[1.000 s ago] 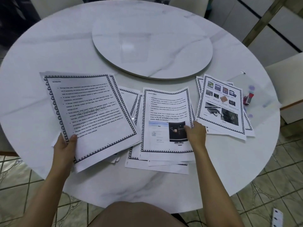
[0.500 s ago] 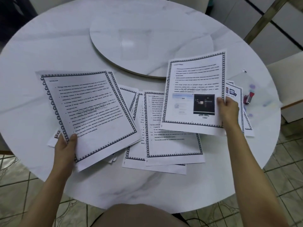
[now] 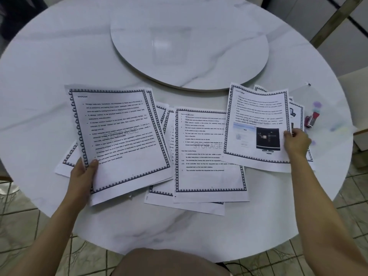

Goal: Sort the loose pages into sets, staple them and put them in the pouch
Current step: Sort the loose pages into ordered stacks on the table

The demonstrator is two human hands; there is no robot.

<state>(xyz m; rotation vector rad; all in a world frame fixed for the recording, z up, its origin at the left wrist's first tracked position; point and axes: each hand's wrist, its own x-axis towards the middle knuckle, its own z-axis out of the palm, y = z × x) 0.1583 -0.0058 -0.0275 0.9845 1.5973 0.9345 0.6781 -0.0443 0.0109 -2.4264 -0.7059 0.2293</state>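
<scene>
My left hand (image 3: pixel 82 174) grips the lower left corner of a text page headed STORAGE (image 3: pixel 119 140), held above other sheets. My right hand (image 3: pixel 296 141) pinches the right edge of a page with a monitor picture (image 3: pixel 256 126), low over the right pile (image 3: pixel 298 110) and covering most of it. A middle stack of bordered pages (image 3: pixel 207 156) lies flat between my hands. A clear pouch (image 3: pixel 326 116) lies at the far right, and a small red stapler (image 3: pixel 312 120) rests at it; whether inside or on top is unclear.
The round white marble table (image 3: pixel 49 76) carries a raised turntable disc (image 3: pixel 189 42) in the middle. A white chair (image 3: pixel 358 92) stands to the right. Tiled floor shows below the table's near edge.
My right hand lifted the monitor-picture page off the middle stack, carried it right and lowered it over the right pile. My left hand kept hold of the STORAGE page.
</scene>
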